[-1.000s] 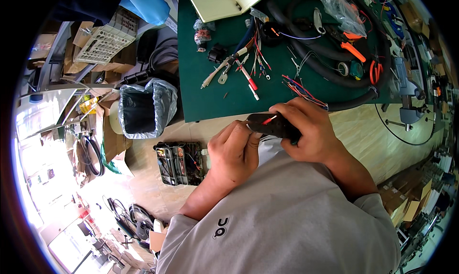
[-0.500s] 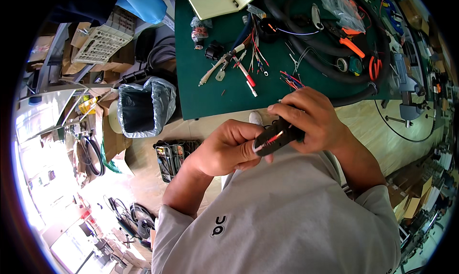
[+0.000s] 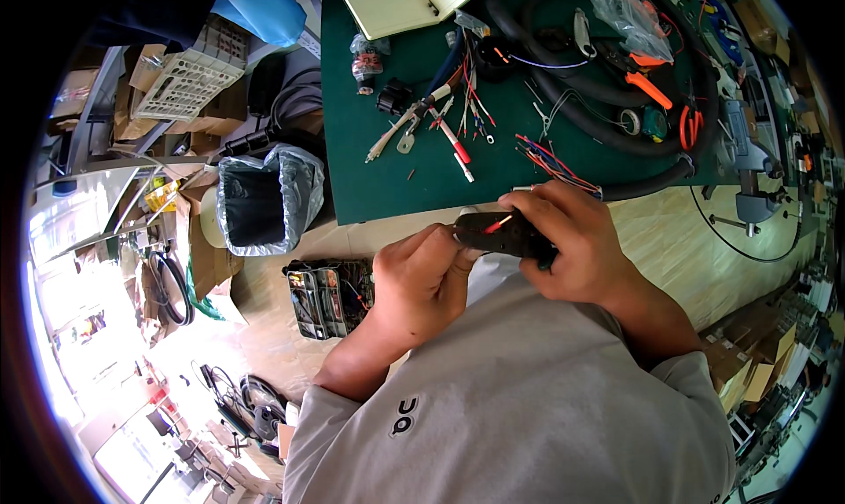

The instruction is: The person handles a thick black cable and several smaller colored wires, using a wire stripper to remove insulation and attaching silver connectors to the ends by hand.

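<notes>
Held in front of my chest, just off the table's near edge, is a dark plier-like hand tool [image 3: 476,232], probably a crimper or stripper. My right hand [image 3: 576,244] wraps round its handles, which are mostly hidden by the fingers. A small red piece with a bright, coppery tip [image 3: 499,225] shows against the tool's head. At the other end of the head, my left hand [image 3: 420,279] is closed in a pinch; whatever lies between thumb and fingers is too small and covered to name.
On the green table [image 3: 370,183] lie stripped cable ends [image 3: 414,121], a bundle of coloured wires [image 3: 559,167], a thick black cable [image 3: 572,108], orange-handled pliers [image 3: 650,88] and an open notebook [image 3: 374,7]. A lined bin [image 3: 295,183] and a toolbox [image 3: 304,301] stand on the floor at left.
The tool has turned more level, and its head has shifted slightly up and left. My left hand has rotated to a fingertip pinch. My right hand has moved down a little, uncovering the coloured wires.
</notes>
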Action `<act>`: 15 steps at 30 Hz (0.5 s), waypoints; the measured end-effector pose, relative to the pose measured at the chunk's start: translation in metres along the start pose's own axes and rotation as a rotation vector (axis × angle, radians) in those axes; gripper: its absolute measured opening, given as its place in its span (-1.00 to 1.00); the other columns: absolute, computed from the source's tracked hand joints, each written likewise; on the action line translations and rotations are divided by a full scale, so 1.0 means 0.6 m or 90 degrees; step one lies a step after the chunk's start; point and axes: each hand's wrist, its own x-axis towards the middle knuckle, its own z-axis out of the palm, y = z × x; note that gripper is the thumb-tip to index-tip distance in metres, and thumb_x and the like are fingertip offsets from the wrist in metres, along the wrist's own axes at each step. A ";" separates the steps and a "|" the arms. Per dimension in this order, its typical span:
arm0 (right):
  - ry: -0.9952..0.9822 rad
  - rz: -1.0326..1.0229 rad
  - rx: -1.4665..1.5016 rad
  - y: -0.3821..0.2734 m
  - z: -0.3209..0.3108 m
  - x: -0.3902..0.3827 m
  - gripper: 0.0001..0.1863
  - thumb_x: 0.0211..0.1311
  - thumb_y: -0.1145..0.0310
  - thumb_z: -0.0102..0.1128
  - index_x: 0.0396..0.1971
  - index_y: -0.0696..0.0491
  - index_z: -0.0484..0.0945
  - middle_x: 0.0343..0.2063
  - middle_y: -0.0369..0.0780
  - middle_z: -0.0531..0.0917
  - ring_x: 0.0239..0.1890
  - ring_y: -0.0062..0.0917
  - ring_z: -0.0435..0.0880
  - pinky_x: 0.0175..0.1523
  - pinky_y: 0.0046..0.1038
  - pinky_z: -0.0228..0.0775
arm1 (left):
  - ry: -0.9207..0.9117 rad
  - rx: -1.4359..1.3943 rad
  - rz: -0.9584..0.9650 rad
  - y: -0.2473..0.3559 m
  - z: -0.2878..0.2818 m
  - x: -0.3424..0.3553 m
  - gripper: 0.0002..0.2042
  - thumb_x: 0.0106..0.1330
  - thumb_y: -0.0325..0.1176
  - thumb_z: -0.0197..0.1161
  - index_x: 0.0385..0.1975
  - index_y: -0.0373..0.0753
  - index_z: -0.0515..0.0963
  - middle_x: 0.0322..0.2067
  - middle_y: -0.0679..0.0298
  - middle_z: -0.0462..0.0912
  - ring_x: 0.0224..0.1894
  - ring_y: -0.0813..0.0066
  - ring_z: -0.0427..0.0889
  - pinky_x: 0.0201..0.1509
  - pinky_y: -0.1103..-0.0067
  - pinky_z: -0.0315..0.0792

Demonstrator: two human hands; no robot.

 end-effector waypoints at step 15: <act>0.040 -0.146 -0.011 0.029 -0.013 0.015 -0.40 -0.38 0.45 0.40 -0.11 0.04 0.56 -0.40 -0.24 0.50 -0.45 -0.37 0.53 -0.35 -0.39 0.42 | -0.421 -0.691 -0.265 -0.032 -0.015 0.032 -0.69 0.43 -0.15 0.14 -0.36 -0.32 0.56 -0.68 0.40 0.45 -0.63 0.71 0.39 -0.62 0.66 0.18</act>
